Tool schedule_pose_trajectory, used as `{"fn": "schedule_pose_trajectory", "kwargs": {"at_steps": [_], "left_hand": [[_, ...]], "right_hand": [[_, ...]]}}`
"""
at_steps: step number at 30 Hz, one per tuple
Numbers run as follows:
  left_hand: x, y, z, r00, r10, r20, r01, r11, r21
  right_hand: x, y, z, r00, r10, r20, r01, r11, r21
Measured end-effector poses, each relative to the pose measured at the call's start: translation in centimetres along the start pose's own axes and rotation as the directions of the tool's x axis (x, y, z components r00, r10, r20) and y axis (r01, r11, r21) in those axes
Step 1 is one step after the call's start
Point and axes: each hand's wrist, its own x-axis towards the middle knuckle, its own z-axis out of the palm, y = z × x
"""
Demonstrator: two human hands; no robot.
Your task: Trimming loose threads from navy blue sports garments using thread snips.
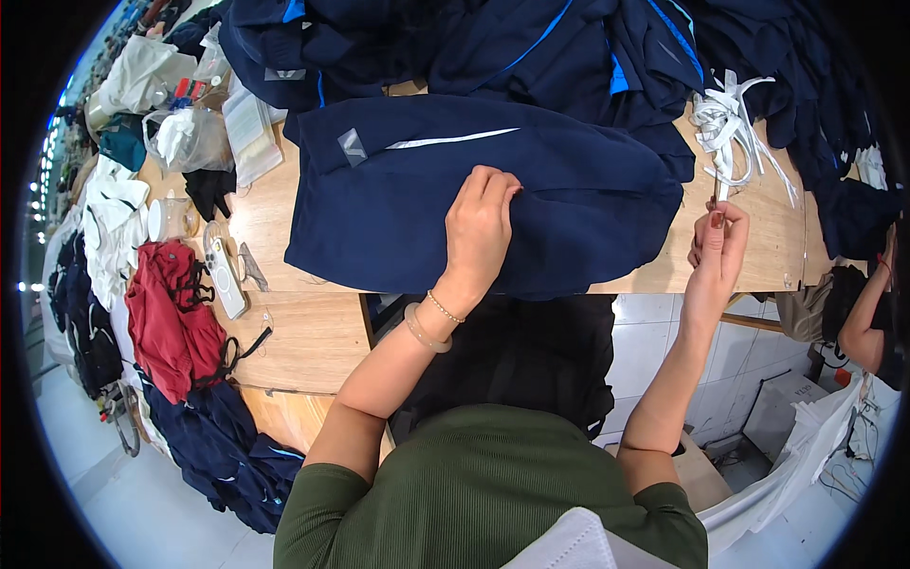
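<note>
A dark navy garment (398, 223) lies spread on the wooden table in front of me, with a white strip (453, 139) along its upper part and a small grey patch (353, 148) near its left end. My left hand (481, 223) is over the middle of the garment, fingers bunched together at a fold in the cloth; the fingertips are partly hidden. To the garment's right, my right hand (720, 242) is closed in a pinch on the end of a white strip (724, 192) beside a tangled bundle of white strips (728, 119). A thin dark line shows near those fingertips.
More navy garments with blue trim (531, 47) are heaped along the far side. At left are clear plastic bags (190, 137), a jar (172, 218), a white phone (226, 275) and a red cloth bag (171, 313). Another person's arm (867, 308) shows at far right.
</note>
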Motion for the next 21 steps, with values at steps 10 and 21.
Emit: {"fn": "schedule_pose_trajectory", "kwargs": {"at_steps": [10,21], "left_hand": [[0.0,0.0,-1.0,0.996,-0.057,0.073,0.062,0.995,-0.074],[-0.5,-0.8,-0.4,0.999,0.033,0.000,-0.033,0.999,0.014]], "right_hand": [[0.4,-3.3,6.2,0.832,-0.401,0.385,0.521,0.802,-0.291],[1.0,-2.5,8.2,0.720,-0.486,0.495,0.673,0.662,-0.329]]}}
